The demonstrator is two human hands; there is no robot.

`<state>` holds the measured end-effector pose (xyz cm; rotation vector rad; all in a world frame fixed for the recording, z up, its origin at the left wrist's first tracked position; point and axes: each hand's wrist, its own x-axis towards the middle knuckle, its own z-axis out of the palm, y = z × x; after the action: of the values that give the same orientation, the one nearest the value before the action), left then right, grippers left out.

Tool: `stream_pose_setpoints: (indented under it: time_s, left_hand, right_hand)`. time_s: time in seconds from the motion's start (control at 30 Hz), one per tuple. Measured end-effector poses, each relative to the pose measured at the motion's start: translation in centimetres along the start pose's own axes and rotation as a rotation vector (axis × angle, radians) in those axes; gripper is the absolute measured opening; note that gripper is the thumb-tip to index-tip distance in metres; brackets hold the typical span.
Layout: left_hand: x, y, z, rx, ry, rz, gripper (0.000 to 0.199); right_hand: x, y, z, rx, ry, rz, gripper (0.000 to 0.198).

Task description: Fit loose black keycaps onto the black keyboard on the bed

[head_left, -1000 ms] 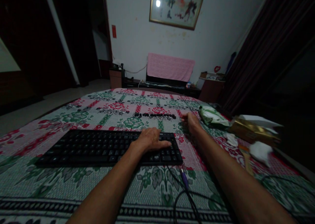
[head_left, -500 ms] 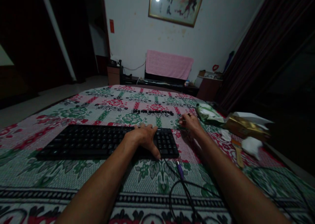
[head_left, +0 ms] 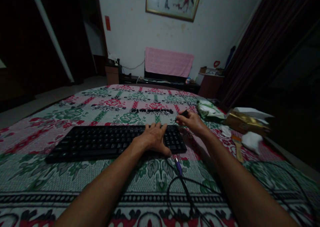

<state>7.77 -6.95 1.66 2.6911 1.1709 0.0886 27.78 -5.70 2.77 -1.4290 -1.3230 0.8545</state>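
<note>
My left hand (head_left: 153,138) lies across the right part of a black keyboard (head_left: 95,142). Its thumb is at the near edge and its fingertips reach the far edge, gripping the board. Just beyond the keyboard's right end, my right hand (head_left: 191,122) is closed pen-like around a slim black-handled tool (head_left: 184,113). The tool's tip is too small and dark to make out. A row of small black pieces, which look like keycaps (head_left: 152,111), lies on the cloth behind the keyboard, left of my right hand.
The patterned tablecloth (head_left: 110,183) carries a black cable (head_left: 186,190) and a purple plug (head_left: 178,167) near me. To the right are a wooden-handled brush (head_left: 238,150), crumpled white tissue (head_left: 252,141), a gold box (head_left: 245,122) and a green-white packet (head_left: 210,110).
The keyboard has slid right together with my left hand. My right hand has turned slightly, showing more of the black handle. The camera view has shifted a little.
</note>
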Motion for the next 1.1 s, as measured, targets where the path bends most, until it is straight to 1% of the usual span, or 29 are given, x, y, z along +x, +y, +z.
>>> stream_pose_setpoints:
  time_s: [0.1,0.17,0.23,0.3,0.4,0.5,0.7,0.83,1.03,1.1]
  left_hand:
    - [0.0,-0.6,-0.2,0.023,-0.093,-0.046,0.125]
    - [-0.1,-1.1,-0.5,0.048,-0.147,-0.063,0.128]
    - [-0.1,-1.3,-0.6,0.067,-0.144,-0.057,0.125]
    - [-0.1,-1.3,-0.6,0.074,-0.102,-0.042,0.119]
    - [0.0,-1.2,-0.6,0.076,-0.060,-0.028,0.115]
    - [0.0,-1.1,-0.6,0.083,-0.062,-0.028,0.113]
    - [0.2,-1.2,-0.5,0.095,-0.071,-0.039,0.113]
    - [0.4,-1.3,-0.3,0.089,-0.071,-0.042,0.115]
    - [0.4,-1.4,-0.2,0.088,-0.078,-0.043,0.115]
    - [0.3,-1.4,-0.3,0.085,-0.079,-0.036,0.115]
  right_hand:
    - [-0.2,0.1,-0.4,-0.038,-0.066,-0.015,0.017]
    - [-0.2,0.3,-0.6,-0.064,-0.149,-0.028,0.019]
    - [-0.2,0.5,-0.8,-0.086,-0.239,-0.037,0.021]
    - [-0.1,0.7,-0.8,-0.112,-0.287,-0.051,0.021]
    - [0.0,0.8,-0.8,-0.167,-0.280,-0.104,0.020]
    - [0.1,1.0,-0.7,-0.220,-0.248,-0.151,0.020]
    - [0.2,1.6,-0.6,-0.250,-0.263,-0.173,0.023]
    - [0.2,1.5,-0.6,-0.298,-0.283,-0.192,0.022]
    - [-0.1,0.6,-0.7,-0.538,-0.308,-0.309,0.019]
    - [-0.3,0.1,-0.6,-0.608,-0.327,-0.327,0.018]
